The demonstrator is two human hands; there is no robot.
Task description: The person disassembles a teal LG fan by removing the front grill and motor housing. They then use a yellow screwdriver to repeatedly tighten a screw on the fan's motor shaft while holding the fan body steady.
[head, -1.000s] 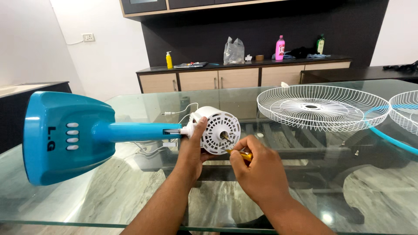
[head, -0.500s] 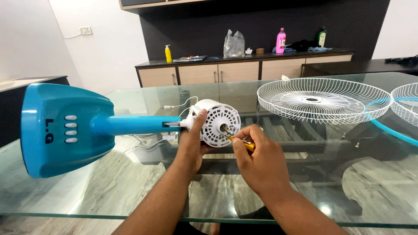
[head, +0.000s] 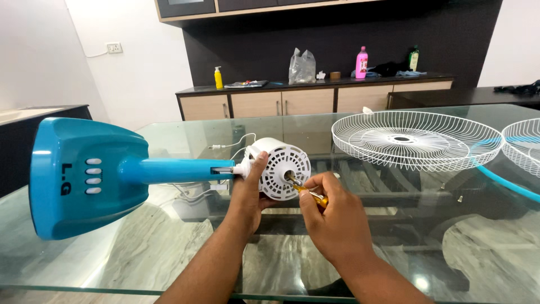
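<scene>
Head view: blue plastic pedestal fan body [head: 129,171] lies on its side on the glass desk [head: 112,264], long axis left-right, white vented motor housing [head: 281,169] facing the camera. Left hand [head: 247,194] grips the housing, likely steadying it. Right hand [head: 332,219] pinches a small yellow-handled screwdriver [head: 309,193], tip at the housing's centre. White wire grille [head: 413,138] lies right of the housing.

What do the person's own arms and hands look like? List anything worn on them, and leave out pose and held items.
Both forearms are bare: no sleeve reaches into view on either one. The left hand and the right hand wear no gloves. No watch, band or bracelet shows at either wrist, and no ring is visible on the fingers that can be seen. No markings, tape or cables are on either arm.
</scene>
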